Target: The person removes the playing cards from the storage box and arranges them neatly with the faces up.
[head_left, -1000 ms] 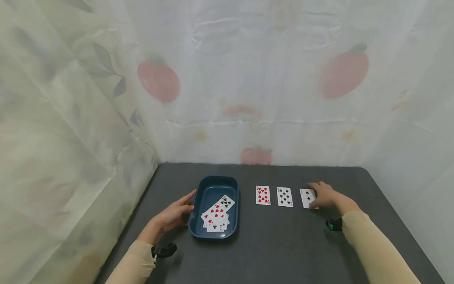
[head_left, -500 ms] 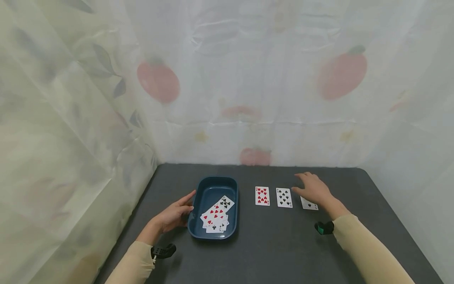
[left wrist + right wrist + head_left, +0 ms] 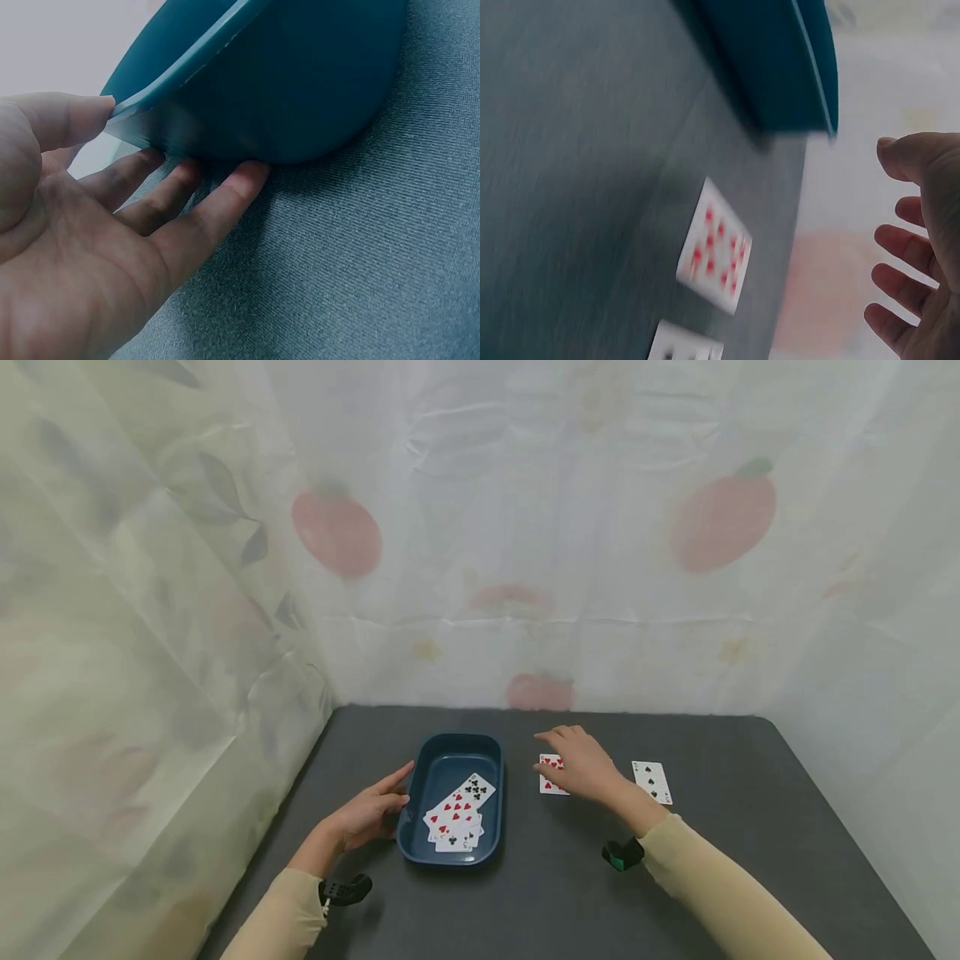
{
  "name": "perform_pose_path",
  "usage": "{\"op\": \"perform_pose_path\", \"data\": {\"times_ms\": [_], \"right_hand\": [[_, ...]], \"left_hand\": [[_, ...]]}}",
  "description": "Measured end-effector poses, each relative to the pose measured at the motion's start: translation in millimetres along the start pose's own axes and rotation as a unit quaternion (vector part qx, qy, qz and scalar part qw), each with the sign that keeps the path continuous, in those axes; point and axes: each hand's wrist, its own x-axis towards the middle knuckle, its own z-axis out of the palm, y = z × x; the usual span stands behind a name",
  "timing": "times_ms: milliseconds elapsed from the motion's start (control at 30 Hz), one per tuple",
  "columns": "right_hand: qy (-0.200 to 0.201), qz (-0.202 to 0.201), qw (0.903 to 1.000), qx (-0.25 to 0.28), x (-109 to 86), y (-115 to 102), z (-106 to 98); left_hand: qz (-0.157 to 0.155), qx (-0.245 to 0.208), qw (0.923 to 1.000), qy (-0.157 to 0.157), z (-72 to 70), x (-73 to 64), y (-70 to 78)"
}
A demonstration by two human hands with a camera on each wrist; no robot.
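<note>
My left hand (image 3: pixel 367 814) holds the near-left side of a dark blue tray (image 3: pixel 457 762). In the left wrist view its thumb is at the tray's rim (image 3: pixel 184 71), with several fingers against the lower outside. A small overlapping pile of playing cards (image 3: pixel 457 817), hearts and clubs showing, lies in the tray. My right hand (image 3: pixel 585 768) hovers over a hearts card (image 3: pixel 553 761), fingers spread and holding nothing. The middle card is mostly hidden under that hand; its edge (image 3: pixel 681 346) shows in the right wrist view. A spades card (image 3: pixel 652 782) lies face up further right.
The dark grey table (image 3: pixel 570 893) carries everything. White patterned sheeting (image 3: pixel 450 652) hangs behind it and along both sides. A black wrist camera (image 3: pixel 347 890) sits on the left wrist, another (image 3: pixel 622 855) on the right.
My right hand has moved left from the spades card, past the middle card, to above the hearts card. The spades card is uncovered. Left hand and tray have stayed put.
</note>
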Motion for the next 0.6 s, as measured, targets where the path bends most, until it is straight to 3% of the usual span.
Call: {"op": "perform_pose_path", "data": {"times_ms": [367,500,600], "right_hand": [[-0.057,-0.107,0.9915,-0.046,26.4,-68,33],[-0.104,-0.128,0.9827,-0.085,30.7,-92,45],[-0.153,-0.138,0.9704,-0.126,31.7,-108,55]], "left_hand": [[-0.002,-0.004,1.0000,0.005,-0.9,2.1,-1.6],[0.000,-0.005,1.0000,0.005,-0.3,2.8,-0.9],[0.001,-0.003,1.0000,-0.002,-0.4,3.1,0.0]]}}
